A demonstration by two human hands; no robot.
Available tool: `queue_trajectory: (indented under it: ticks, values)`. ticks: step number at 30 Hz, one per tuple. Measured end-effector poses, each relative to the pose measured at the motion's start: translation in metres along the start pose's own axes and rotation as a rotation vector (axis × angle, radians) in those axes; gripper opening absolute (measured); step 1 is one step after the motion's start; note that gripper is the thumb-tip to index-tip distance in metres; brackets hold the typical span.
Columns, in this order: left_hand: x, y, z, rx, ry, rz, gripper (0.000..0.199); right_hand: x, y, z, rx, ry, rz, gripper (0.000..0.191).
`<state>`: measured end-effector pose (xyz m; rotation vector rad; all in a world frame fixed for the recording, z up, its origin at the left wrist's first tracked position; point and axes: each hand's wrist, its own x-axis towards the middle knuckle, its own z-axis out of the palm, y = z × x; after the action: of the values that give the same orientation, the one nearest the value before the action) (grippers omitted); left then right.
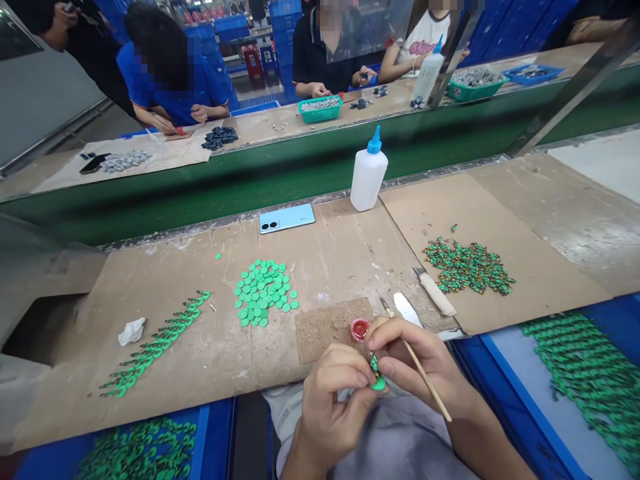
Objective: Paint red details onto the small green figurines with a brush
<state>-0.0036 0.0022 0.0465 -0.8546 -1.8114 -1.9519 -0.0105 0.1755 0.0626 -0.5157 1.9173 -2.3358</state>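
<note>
Above the near edge of the tabletop [340, 247], the left hand [336, 393] and right hand [420, 367] clamp their grips on one small green-and-gold figure [374, 363] with a round green base [379, 385]; the right also holds a thin wooden stick [430, 387]. Leftward, a diagonal row of based figures [156, 350] looks done; flat green discs [265, 293] mid-tabletop and heaped loose figures [470, 268] toward the right edge seem left.

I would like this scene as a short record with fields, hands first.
Left hand: pinching a small figure at its green base
Right hand: touching the figure's upper end; holding thin wooden stick
In front: dish with red contents, on brown board
Table left: loose green discs; slanting row of disc-based pieces
Table right: pile of small green pieces
Table back: light-blue phone, white bottle
</note>
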Motion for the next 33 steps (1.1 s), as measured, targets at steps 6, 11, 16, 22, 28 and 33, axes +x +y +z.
queue_trajectory:
  ticks: [6, 11, 16, 22, 28, 33]
  values:
    - [-0.001, 0.001, 0.001, -0.041, 0.018, -0.022, 0.026, 0.001, -0.004, 0.002, -0.007, -0.001, -0.001, 0.014]
    - [-0.003, -0.002, 0.008, -0.131, 0.072, -0.061, 0.026, 0.000, -0.002, 0.002, -0.059, 0.009, -0.020, 0.017]
    - [-0.002, -0.003, 0.012, -0.185, 0.106, -0.091, 0.031, 0.000, 0.001, 0.004, -0.078, 0.032, -0.056, 0.014]
    - [0.002, 0.000, 0.017, -0.226, 0.149, -0.136, 0.036, 0.000, 0.000, 0.006, -0.110, 0.053, -0.066, 0.016]
    - [0.002, 0.002, 0.021, -0.362, 0.172, -0.222, 0.041, -0.001, -0.001, 0.005, -0.141, 0.047, -0.065, 0.016]
    - [0.005, 0.002, 0.024, -0.402, 0.193, -0.241, 0.044, -0.001, 0.001, 0.006, -0.111, 0.049, -0.050, 0.014]
